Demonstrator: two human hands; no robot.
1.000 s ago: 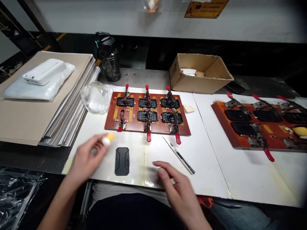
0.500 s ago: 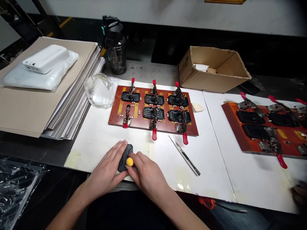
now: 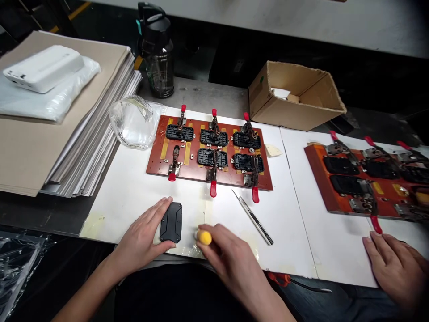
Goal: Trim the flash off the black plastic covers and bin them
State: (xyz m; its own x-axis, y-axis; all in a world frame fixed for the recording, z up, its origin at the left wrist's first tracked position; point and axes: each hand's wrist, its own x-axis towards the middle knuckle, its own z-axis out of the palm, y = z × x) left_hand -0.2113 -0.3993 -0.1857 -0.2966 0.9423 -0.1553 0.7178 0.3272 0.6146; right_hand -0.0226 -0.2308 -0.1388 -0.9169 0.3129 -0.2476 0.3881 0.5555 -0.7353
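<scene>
A black plastic cover (image 3: 171, 222) lies flat on the white sheet near the front edge. My left hand (image 3: 142, 242) rests beside it, fingers stretched along its left side and thumb at its lower edge. My right hand (image 3: 228, 259) is closed on a small bottle with a yellow cap (image 3: 203, 236), just right of the cover. Behind them sits a red jig board (image 3: 209, 151) with several black parts held under red-handled toggle clamps.
A slim knife (image 3: 253, 217) lies right of my hands. A second red jig (image 3: 368, 179) sits at right, with another person's hand (image 3: 397, 266) at its front. A cardboard box (image 3: 295, 96), dark bottle (image 3: 157, 56), plastic bag (image 3: 134, 123) and cardboard stack (image 3: 50, 116) stand behind.
The yellow-capped bottle passed from my left hand to my right. My left hand came down onto the black cover. Another person's hand has entered at the lower right.
</scene>
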